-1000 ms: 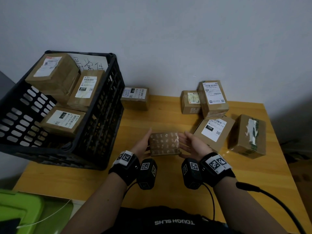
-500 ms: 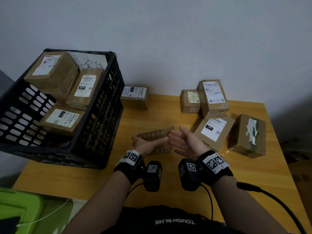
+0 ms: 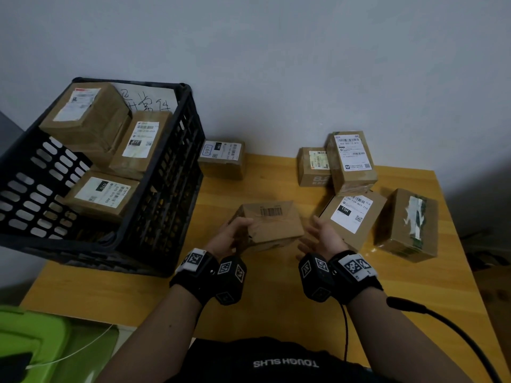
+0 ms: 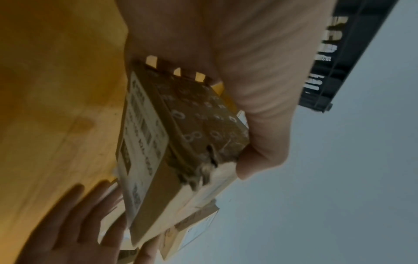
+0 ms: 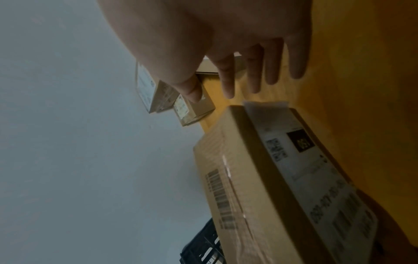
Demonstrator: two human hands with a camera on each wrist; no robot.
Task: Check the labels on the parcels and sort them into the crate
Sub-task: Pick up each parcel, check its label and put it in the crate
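Note:
A small brown cardboard parcel [image 3: 272, 226] hangs just above the wooden table [image 3: 276, 299], a barcode on its upper face. My left hand [image 3: 235, 234] grips its left end, thumb on top. In the left wrist view the parcel [image 4: 181, 142] shows a printed pattern on one face and a white label on the face toward the table. My right hand [image 3: 318, 237] is palm-up with straight fingers beside the parcel's right end, holding nothing. The right wrist view shows those fingers [image 5: 251, 75] spread above the parcel [image 5: 260, 178]. A black slotted crate [image 3: 166, 217] on the left holds three labelled parcels.
Several parcels lie on the table: one [image 3: 221, 160] at the back by the crate, two [image 3: 351, 161] at the back right, two more [image 3: 352, 217] [image 3: 406, 225] at the right. A green object [image 3: 27, 341] sits beyond the table's front left corner.
My right hand has let go of the parcel and opened. My left hand has turned the parcel over, from its patterned face up to its barcode face up.

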